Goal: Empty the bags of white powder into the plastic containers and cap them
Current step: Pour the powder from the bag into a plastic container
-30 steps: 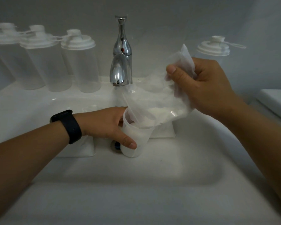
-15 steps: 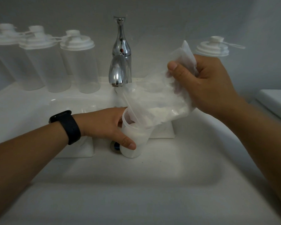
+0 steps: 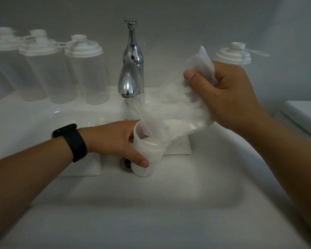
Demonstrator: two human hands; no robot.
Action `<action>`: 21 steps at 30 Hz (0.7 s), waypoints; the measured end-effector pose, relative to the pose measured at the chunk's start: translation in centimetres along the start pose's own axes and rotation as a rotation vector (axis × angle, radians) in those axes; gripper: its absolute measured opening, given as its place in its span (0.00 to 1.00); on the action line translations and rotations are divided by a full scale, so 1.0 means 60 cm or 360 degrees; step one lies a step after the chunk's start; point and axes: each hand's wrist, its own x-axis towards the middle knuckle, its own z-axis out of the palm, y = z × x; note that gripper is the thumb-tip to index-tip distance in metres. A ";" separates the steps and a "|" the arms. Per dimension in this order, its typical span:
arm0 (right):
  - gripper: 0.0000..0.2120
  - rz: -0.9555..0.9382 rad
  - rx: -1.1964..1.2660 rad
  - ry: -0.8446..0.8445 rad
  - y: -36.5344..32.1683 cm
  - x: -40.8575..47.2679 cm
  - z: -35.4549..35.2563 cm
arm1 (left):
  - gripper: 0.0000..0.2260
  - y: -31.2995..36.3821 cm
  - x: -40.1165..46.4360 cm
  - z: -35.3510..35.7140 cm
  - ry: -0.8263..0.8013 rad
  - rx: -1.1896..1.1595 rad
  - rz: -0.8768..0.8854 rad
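Risk of spilling white powder into the white sink basin (image 3: 151, 203): right hand (image 3: 223, 97) clenching the tilted clear plastic bag (image 3: 172, 115), left hand (image 3: 115, 141) gripping the open translucent plastic container (image 3: 147, 155).

The powder (image 3: 178, 123) is white. The bag (image 3: 171, 106) is clear and cloudy. The open container (image 3: 147, 155) is see-through white. The tap (image 3: 132, 69) is shiny silver with a red dot. The watch (image 3: 72, 141) is black. The sink (image 3: 151, 203) is white.
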 end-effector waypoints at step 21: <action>0.13 0.0025 0.0059 -0.0097 -0.006 -0.002 0.004 | 0.28 0.002 0.000 0.001 0.0005 0.0015 0.0024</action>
